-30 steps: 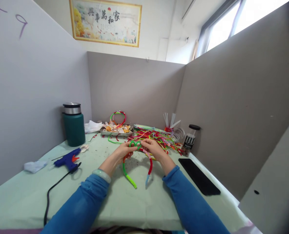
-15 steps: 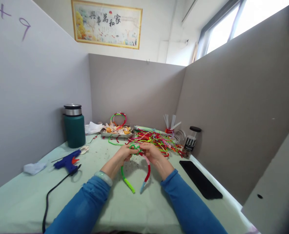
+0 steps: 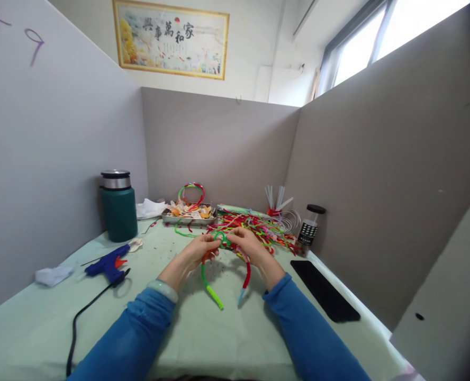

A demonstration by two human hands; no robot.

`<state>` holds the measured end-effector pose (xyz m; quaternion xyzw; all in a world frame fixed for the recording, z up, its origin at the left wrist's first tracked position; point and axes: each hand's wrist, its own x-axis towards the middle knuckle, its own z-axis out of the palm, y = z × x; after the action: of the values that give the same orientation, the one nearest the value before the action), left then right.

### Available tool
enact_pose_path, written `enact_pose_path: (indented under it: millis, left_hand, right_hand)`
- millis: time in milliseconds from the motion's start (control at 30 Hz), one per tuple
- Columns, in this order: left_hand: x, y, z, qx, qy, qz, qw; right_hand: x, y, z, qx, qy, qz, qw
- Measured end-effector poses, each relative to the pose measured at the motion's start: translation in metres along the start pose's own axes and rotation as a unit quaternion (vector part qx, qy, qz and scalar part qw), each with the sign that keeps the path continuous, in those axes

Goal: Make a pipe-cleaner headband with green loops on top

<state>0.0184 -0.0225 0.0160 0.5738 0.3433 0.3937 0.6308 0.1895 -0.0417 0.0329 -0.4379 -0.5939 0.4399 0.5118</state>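
Observation:
Both my hands meet above the middle of the pale green table (image 3: 227, 338). My left hand (image 3: 198, 251) and my right hand (image 3: 247, 244) are closed, pinching the top of a headband (image 3: 211, 286) wrapped in green, red and blue fuzzy wire. Between the fingertips a green pipe cleaner (image 3: 220, 237) curls into a small loop on the band. The band's two ends point down toward me, the green tip left, the blue tip right. Just behind my hands lies a pile of coloured pipe cleaners (image 3: 262, 226).
A blue glue gun (image 3: 107, 264) with a black cord lies at left, near a crumpled white cloth (image 3: 53, 274). A green flask (image 3: 118, 205) stands by the left partition. A metal tray (image 3: 188, 212) of scraps, a finished headband (image 3: 192, 191), a jar (image 3: 310, 227) and a black phone (image 3: 324, 290) sit around.
My hands stayed on the headband, shifting slightly while working the green loop; the band's ends swung a little. Nothing was let go.

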Motion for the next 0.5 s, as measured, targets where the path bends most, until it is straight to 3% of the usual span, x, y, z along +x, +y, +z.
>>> enact_pose_path:
  millis: [167, 267, 500]
  left_hand:
    - [-0.0037, 0.0029, 0.0043, 0.036, -0.017, -0.005, 0.999]
    - [-0.0039, 0.0026, 0.0053, 0.049, 0.003, -0.014, 0.999]
    - [0.0036, -0.0055, 0.0080, 0.053, 0.052, -0.016, 0.997]
  right_hand:
    - [-0.0032, 0.0000, -0.0015, -0.093, -0.043, -0.045, 0.994]
    - [-0.0040, -0.0016, -0.0006, -0.109, -0.049, -0.051, 0.992]
    - [-0.0012, 0.0019, 0.0035, -0.125, -0.008, -0.040, 0.991]
